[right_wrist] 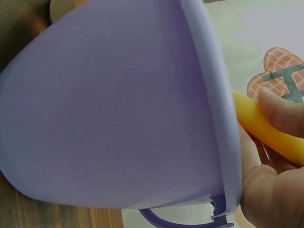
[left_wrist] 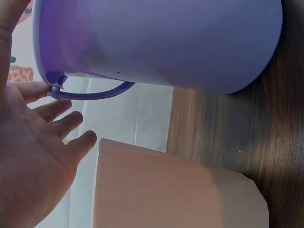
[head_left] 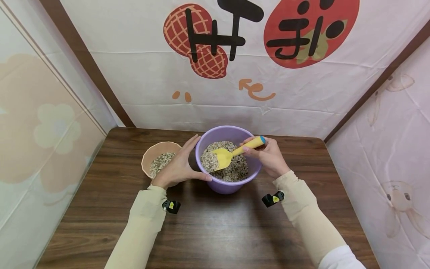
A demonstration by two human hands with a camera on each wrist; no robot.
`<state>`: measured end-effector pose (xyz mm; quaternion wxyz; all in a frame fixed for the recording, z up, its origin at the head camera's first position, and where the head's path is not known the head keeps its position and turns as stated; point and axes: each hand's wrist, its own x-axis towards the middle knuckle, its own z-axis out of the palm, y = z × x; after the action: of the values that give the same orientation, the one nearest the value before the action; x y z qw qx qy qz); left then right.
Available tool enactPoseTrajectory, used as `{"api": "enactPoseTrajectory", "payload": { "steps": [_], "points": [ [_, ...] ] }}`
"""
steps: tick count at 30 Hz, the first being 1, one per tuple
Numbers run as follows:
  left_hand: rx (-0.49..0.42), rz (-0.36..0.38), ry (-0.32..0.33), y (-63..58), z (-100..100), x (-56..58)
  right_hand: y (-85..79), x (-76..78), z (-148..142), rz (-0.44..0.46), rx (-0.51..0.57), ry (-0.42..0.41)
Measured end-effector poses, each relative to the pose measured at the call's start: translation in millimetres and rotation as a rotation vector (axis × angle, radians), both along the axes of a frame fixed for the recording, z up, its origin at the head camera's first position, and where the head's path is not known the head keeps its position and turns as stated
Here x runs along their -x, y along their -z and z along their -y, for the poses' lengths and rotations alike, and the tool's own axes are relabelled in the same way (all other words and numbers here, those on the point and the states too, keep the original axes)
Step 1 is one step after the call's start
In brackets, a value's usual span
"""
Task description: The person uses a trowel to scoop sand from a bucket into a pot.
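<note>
A purple bucket [head_left: 226, 186] holds loose, pale brown-grey grain-like bits [head_left: 235, 170]. My right hand [head_left: 270, 158] grips the yellow handle of a toy shovel [head_left: 223, 158] at the bucket's right rim. The shovel's blade, heaped with the same bits, is inside the bucket toward the left. My left hand [head_left: 179, 164] spreads along the bucket's left rim, thumb at the near side and fingers reaching back. In the left wrist view, its fingers [left_wrist: 69, 124] look loosely extended, near the bucket's handle [left_wrist: 102, 93]. Behind that hand stands a peach bowl [head_left: 146, 158] with some bits in it.
Both containers stand on a dark wood-grain table [head_left: 218, 231], near its back edge. A printed cloth wall [head_left: 144, 74] rises right behind, with more cloth at both sides. A black wrist camera [head_left: 171, 206] sits on each sleeve.
</note>
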<state>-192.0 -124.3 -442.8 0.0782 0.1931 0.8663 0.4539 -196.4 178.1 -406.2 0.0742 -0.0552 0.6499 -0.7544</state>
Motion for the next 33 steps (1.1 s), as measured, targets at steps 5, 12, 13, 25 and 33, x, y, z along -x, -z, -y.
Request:
{"api": "enactPoseTrajectory", "payload": {
  "steps": [5, 12, 13, 25, 33],
  "points": [
    [0.003, -0.002, -0.003, 0.3, 0.2, 0.2, -0.3, -3.0, -3.6, 0.032, 0.072, 0.024],
    [0.010, -0.007, -0.003, 0.8, 0.8, 0.4, -4.3, -8.3, -8.9, 0.080, 0.167, 0.089],
    [0.009, -0.007, -0.003, 0.8, 0.8, 0.4, -5.2, -9.2, -9.8, 0.079, 0.170, 0.097],
    [-0.005, -0.001, -0.002, 0.2, 0.0, -0.5, -7.8, -19.1, -22.5, 0.026, 0.312, 0.155],
    [-0.006, -0.005, -0.003, 0.1, -0.4, -0.1, -3.9, -23.2, -30.3, 0.019, 0.326, 0.180]
  ]
}}
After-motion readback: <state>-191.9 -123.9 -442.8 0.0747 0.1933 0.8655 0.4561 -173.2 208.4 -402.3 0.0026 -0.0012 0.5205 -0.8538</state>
